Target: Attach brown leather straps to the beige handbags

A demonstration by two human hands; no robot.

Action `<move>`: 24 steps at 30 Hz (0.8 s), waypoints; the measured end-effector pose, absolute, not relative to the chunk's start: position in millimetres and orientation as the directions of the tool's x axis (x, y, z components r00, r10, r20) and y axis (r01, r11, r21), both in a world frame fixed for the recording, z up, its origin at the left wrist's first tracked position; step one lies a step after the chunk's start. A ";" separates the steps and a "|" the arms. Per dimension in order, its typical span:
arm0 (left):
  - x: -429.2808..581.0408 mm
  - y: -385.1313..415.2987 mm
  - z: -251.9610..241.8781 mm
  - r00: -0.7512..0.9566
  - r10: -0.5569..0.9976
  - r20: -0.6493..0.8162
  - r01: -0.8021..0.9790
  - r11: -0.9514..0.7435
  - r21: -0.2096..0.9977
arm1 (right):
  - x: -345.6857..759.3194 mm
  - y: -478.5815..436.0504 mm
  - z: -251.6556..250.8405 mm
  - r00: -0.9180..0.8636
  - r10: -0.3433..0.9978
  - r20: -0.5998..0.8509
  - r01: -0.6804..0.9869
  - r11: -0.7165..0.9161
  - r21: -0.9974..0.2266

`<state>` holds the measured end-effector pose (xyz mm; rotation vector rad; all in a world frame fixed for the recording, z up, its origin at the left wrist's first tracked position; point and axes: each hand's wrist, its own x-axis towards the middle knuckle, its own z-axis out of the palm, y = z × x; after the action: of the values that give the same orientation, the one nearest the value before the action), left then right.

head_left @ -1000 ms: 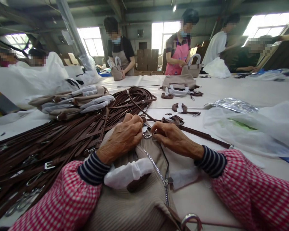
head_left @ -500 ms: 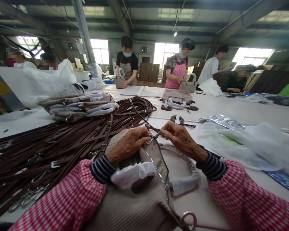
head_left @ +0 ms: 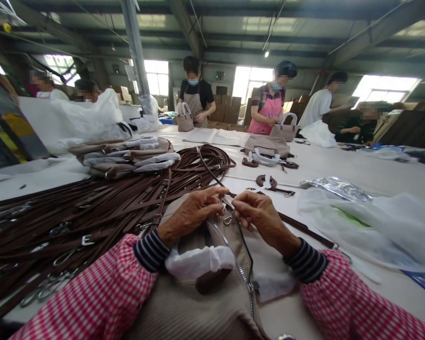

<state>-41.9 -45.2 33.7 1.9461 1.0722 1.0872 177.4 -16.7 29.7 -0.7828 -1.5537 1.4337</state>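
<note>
Across the white table [head_left: 333, 163], brown straps [head_left: 106, 208] are heaped towards the left edge. At the near edge a beige bag [head_left: 187, 309] is laid; over its far end the left hand [head_left: 194, 211] is held half-curled, the right hand [head_left: 258, 211] pinched; whether anything is gripped cannot be told.

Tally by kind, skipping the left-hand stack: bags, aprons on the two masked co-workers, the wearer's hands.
Bags: 4 (near bag, flat bag beyond, left far bag, right far bag)
Aprons: 2 (taupe apron, pink apron)
Hands: 2 (left hand, right hand)
Total: 8
</note>
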 end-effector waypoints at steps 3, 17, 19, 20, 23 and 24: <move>-38.9 -46.4 32.4 0.335 0.869 0.364 0.448 -0.487 0.750 | 173.5 -18.7 27.2 -0.452 0.876 0.169 -0.061 0.159 -0.985; -34.1 -47.6 31.7 0.304 0.854 0.422 0.520 -0.520 0.677 | 160.0 -24.8 28.3 -0.472 0.880 0.048 -0.045 0.031 -0.999; -34.6 -46.7 33.5 0.305 0.858 0.414 0.464 -0.514 0.722 | 160.6 -24.5 26.5 -0.440 0.895 0.076 -0.062 0.054 -0.997; -34.7 -46.5 34.1 0.303 0.859 0.412 0.453 -0.510 0.731 | 161.2 -24.2 25.7 -0.430 0.898 0.092 -0.065 0.071 -0.995; -34.4 -46.8 35.3 0.292 0.864 0.409 0.446 -0.502 0.741 | 164.0 -22.6 23.9 -0.425 0.898 0.115 -0.080 0.089 -0.993; -34.2 -47.1 35.6 0.286 0.868 0.407 0.441 -0.496 0.748 | 165.1 -22.0 23.3 -0.426 0.898 0.112 -0.093 0.080 -0.992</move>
<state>-34.2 -47.1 35.6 2.0586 1.1682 1.1230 165.1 -22.0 23.3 -0.8361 -1.5130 1.4805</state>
